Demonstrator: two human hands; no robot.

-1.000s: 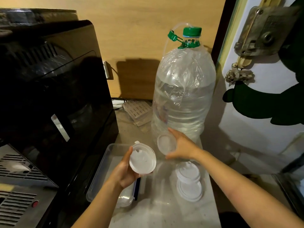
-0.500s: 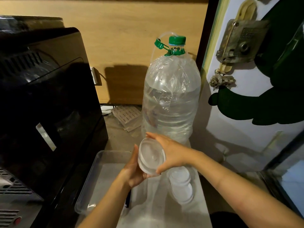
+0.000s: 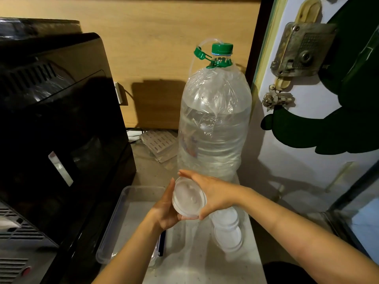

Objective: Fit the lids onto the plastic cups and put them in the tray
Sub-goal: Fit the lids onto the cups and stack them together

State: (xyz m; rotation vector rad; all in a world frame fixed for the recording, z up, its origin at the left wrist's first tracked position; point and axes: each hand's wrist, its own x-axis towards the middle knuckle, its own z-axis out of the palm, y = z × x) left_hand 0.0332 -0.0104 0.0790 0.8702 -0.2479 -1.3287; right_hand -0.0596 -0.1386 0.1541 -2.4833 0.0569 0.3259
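A small clear plastic cup [image 3: 188, 198] is pressed between both hands above the counter, its round face turned toward me. My left hand [image 3: 164, 212] cups it from the left and below. My right hand [image 3: 213, 193] wraps over its top and right side. Whether the white lid lies against the cup is hidden by my palms. A clear rectangular tray [image 3: 127, 203] lies on the counter just left of my hands. Several more cups and lids [image 3: 227, 230] are stacked on the counter under my right wrist.
A big water bottle [image 3: 213, 128] with a green cap stands right behind my hands. A black appliance [image 3: 61, 130] fills the left side. A white door [image 3: 307, 140] with a metal lock borders the right. A dark pen [image 3: 162, 242] lies beside the tray.
My hands, apart with the lid in the left and the cup in the right, have come together. The cup and lid are now pressed between both palms.
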